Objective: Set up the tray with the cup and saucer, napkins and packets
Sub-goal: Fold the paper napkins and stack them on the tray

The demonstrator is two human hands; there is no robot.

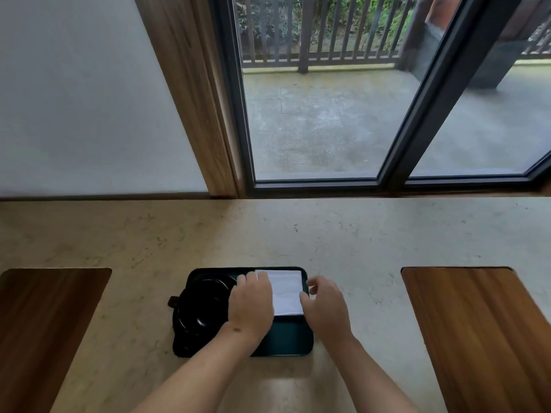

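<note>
We see a stone counter point(343, 234) bearing a dark tray point(286, 341). In the tray's left half sits a black saucer point(190, 329) with a black cup point(205, 302) on it, handle pointing left. A white napkin point(286, 290) lies in the right far corner. Our left hand point(252, 305) rests flat on its left edge, fingers straight; our right hand point(323, 305) touches its right edge, fingers loosely bent, gripping nothing.

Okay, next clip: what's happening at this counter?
A person is setting up a dark tray on a stone counter. A black cup and saucer sit on its left side. Both hands are at a white napkin on the tray's far right: the left hand rests on its left edge, the right hand touches its right edge. No packets are visible.
</note>
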